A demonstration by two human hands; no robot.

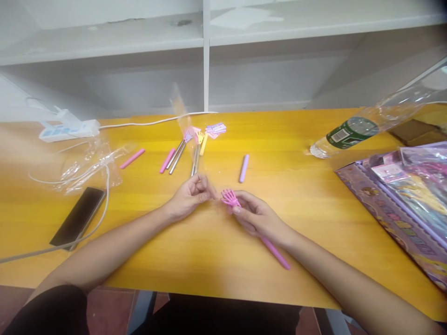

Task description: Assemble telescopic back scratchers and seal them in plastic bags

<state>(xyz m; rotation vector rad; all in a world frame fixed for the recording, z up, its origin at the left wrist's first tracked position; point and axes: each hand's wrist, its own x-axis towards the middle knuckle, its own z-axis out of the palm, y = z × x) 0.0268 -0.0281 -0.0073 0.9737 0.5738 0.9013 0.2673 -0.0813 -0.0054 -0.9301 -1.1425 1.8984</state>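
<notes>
My right hand [260, 214] is closed around a pink back scratcher [230, 197]. Its small hand-shaped head sticks out past my thumb, and a pink handle shows below the palm toward the table's front edge. Just left of that head, my left hand [192, 195] pinches a long clear plastic sleeve [181, 109], smeared by motion, which rises toward the shelf. Behind the sleeve lie a purple hand-shaped scratcher head [188, 135] and a yellow one [199, 136], with thin metal rods. A pink tube [167, 161], a yellow tube [204, 144] and a lilac tube [243, 168] rest nearby.
To the left are crumpled clear plastic [89, 170], another pink tube [132, 158], a phone [78, 217], a white cable and a power strip [70, 130]. Small printed cards [216, 129] lie at the back. A plastic bottle [352, 132] and a purple box [391, 209] with packets occupy the right.
</notes>
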